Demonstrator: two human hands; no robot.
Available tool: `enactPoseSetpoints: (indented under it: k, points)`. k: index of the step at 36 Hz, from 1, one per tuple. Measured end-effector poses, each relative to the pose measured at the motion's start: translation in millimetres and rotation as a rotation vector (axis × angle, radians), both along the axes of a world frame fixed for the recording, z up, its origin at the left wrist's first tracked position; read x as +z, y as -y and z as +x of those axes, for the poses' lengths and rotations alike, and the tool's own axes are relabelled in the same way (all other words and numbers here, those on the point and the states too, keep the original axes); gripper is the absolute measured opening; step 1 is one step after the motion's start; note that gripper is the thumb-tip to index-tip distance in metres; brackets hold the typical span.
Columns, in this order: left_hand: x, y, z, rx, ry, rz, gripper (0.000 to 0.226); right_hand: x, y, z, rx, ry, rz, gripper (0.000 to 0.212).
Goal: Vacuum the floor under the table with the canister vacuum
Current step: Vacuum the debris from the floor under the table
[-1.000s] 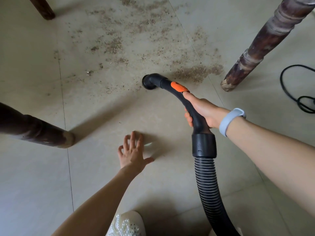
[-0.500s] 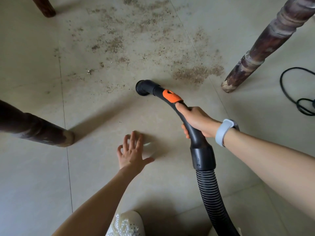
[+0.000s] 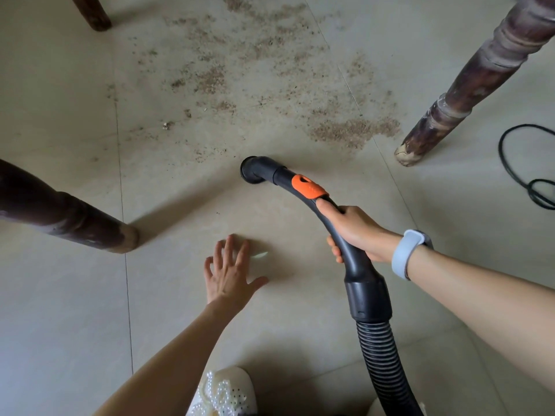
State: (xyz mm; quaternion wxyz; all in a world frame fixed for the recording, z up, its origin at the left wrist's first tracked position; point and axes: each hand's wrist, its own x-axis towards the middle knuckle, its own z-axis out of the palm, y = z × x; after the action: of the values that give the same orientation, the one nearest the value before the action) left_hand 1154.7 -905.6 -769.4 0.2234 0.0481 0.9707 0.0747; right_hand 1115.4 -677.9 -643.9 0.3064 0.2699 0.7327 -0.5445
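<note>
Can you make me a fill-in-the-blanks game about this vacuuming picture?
1. The right hand holds the black vacuum handle just behind its ____ button.
2. The left hand lies flat on the ____.
3. The nozzle points toward the scattered ____.
4. The band is worn on the ____ wrist.

Missing words: orange; floor; dirt; right

arms: bare, sleeveless | right wrist: pale blue band | shoe: white, pearl-beaded

Hose, black cord, table legs all cropped by frame
</note>
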Motion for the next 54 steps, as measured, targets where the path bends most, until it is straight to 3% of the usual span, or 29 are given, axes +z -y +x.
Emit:
enactPoseSetpoints:
  k: [7,16,21,30,49,54]
  points:
    - [-5.3,33.9,6.0,0.199,-0.017,-0.018,0.086,4.0,9.2,2.9,0.056,0.057,-0.035,0.046]
    - [-4.5,40.7,6.0,0.266,0.018,0.009,0.089,8.0,22.3,23.6,0.233,0.15,-0.05,0.043]
    - [-5.6,41.0,5.9,0.262,0.016,0.01,0.089,8.2,23.4,15.3,0.257,0.102,-0.031,0.044]
    - [-5.5,41.2,4.0,0.243,0.032,0.002,0.091,2.1,24.2,-35.0,0.008,-0.037,0.01,0.045]
    - [2.3,43.1,-6.3,0.123,0.119,-0.074,0.098,9.8,29.8,-94.3,0.092,-0.033,0.088,0.046]
    - [8.8,44.6,-17.2,0.054,0.14,-0.136,0.102,5.3,36.5,-84.8,0.065,-0.14,0.174,0.042]
